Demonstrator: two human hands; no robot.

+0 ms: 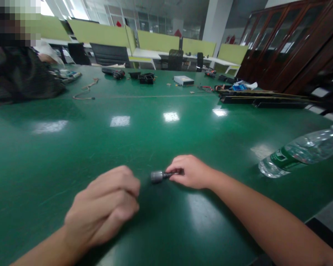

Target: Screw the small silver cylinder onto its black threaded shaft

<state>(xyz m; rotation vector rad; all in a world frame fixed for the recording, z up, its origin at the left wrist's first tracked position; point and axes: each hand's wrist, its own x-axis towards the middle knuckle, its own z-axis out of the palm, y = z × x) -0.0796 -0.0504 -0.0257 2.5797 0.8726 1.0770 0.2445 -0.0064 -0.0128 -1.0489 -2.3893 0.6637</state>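
Near the middle of the green table lies a small dark metal tool with a cylindrical head and a thin shank. My right hand pinches its shank between thumb and fingers, and the head points left. My left hand, slightly blurred, is to the left with its fingers curled closed. Its fingertips are turned away, so what they hold, if anything, is hidden. A gap separates my left hand from the metal head.
A clear plastic bottle with a green label stands at the right, appearing tilted. Along the far side are a white box, black parts, a cable and long dark bars. Another person is at the far left.
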